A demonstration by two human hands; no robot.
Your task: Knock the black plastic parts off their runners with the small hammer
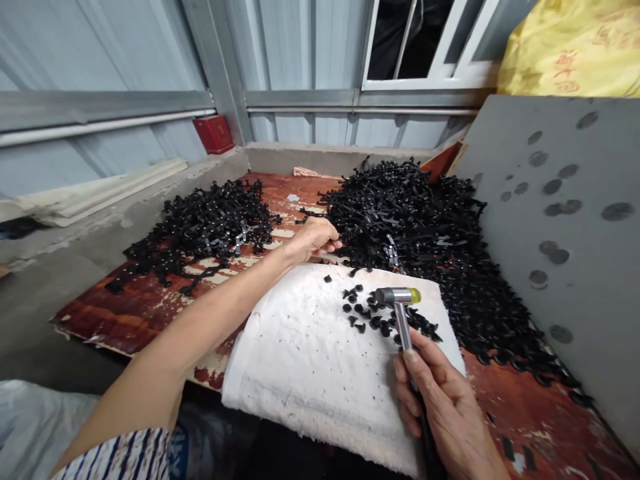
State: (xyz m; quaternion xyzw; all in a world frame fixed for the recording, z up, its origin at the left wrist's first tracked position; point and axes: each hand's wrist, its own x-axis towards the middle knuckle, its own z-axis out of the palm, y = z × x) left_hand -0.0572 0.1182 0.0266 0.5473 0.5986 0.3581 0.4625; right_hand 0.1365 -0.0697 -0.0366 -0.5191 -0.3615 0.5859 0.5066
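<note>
My right hand [443, 393] is closed round the black handle of a small mallet [400, 297], which has a metal head with a grey face and a yellow face. The mallet is held above a white cloth [295, 347]. Several small black round caps [360, 317] lie loose on the cloth under and beside the mallet head. Stretched forward, my left hand [315, 237] has its fingers pinched together at the near left edge of a large heap of black jointed parts [400, 207]. What the left fingers hold, if anything, is too small to make out.
A smaller heap of black parts [215, 220] lies at the left of the worn red-brown board [115, 300]. A grey spotted panel [565, 220] leans at the right, below a yellow bag [575, 50]. A red box [213, 133] stands in the back corner.
</note>
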